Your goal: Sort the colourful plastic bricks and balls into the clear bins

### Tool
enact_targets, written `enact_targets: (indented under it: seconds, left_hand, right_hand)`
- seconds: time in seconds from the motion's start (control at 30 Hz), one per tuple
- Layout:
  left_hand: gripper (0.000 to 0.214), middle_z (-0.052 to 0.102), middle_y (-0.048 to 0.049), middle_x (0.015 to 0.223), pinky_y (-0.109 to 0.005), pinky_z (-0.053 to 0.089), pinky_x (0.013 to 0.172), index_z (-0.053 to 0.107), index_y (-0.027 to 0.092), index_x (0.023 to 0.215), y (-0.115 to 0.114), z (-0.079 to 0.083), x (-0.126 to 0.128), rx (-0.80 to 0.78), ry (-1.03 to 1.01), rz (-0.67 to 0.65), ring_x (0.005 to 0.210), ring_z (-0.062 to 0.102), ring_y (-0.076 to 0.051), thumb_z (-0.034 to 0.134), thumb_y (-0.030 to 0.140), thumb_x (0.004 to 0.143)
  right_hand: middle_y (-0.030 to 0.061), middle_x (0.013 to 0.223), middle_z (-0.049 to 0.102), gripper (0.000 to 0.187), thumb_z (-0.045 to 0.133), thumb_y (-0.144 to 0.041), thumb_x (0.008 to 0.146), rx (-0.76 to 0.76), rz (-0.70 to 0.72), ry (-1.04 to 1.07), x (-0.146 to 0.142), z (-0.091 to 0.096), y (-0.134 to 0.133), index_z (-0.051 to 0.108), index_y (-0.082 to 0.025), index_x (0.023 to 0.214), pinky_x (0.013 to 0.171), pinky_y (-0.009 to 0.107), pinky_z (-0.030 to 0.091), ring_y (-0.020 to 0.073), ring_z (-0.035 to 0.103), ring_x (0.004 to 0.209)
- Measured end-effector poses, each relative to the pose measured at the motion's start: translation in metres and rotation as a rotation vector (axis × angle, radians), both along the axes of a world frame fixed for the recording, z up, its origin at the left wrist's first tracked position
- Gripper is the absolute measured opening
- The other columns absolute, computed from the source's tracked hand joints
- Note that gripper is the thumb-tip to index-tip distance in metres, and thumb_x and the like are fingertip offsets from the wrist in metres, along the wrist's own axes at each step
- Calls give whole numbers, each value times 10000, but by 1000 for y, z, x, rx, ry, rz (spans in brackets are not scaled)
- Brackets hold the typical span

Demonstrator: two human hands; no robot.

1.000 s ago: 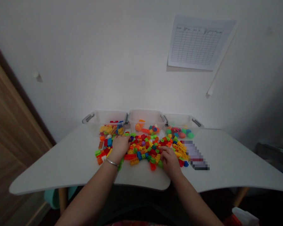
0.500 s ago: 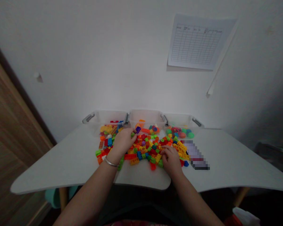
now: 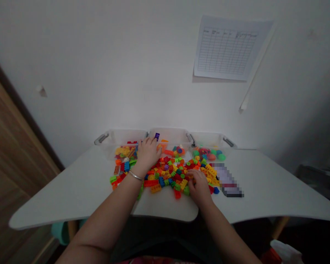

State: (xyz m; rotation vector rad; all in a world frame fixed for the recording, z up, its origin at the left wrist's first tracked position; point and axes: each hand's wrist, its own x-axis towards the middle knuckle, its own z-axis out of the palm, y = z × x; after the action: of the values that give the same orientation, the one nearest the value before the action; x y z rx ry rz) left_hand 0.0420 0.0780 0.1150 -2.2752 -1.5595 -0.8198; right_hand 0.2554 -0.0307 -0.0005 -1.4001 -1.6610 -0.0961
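My left hand (image 3: 147, 154), with a metal bangle (image 3: 135, 176) on its wrist, reaches over the near rim of the middle clear plastic bin (image 3: 167, 129). A purple toy brick (image 3: 157, 136) shows just past its fingertips, apparently not touching them, above the bin. My right hand (image 3: 199, 187) rests on the right side of a scattered pile of colourful toy bricks (image 3: 167, 176), its curled fingers among them. Whether those fingers hold a brick is hidden.
Two more clear bins with grey handles flank the middle one: the left bin (image 3: 121, 135) holds bricks, the right bin (image 3: 209, 136) round green and red pieces. All stand against the wall on a white table (image 3: 57, 190). A pixelated patch (image 3: 227, 182) lies right of the pile.
My left hand has moved forward from the pile to the middle bin. The purple brick has moved farther back, over the bin. My right hand has barely moved.
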Motion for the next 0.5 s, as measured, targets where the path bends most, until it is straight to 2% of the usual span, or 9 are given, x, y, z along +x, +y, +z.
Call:
enact_targets:
  seconds: [0.2, 0.37, 0.5]
  left_hand:
    - [406, 648, -137, 1209, -534, 272, 1091, 625, 153, 1185, 12, 5, -1, -42, 102, 20, 1183, 509, -306, 418, 339, 889]
    - [350, 690, -125, 1092, -396, 384, 1004, 673, 135, 1066, 17, 9, -1, -37, 131, -2, 1114, 546, -266, 430, 305, 879]
    - [346, 695, -117, 1092, -373, 395, 998, 673, 131, 1077, 19, 6, -2, -21, 121, -22, 1138, 535, -262, 420, 270, 887]
  right_hand:
    - [81, 1030, 678, 290, 451, -74, 755, 15, 9, -4, 1, -2, 1, 636, -217, 927, 943, 480, 440, 257, 591, 1009]
    - [81, 1027, 676, 294, 449, -75, 757, 13, 7, 0, 0, -2, 1, 639, -218, 929, 933, 475, 448, 262, 585, 1007]
    - [80, 1031, 676, 287, 444, -75, 765, 11, 8, 0, -1, -2, 1, 632, -218, 927, 931, 476, 451, 259, 585, 1010]
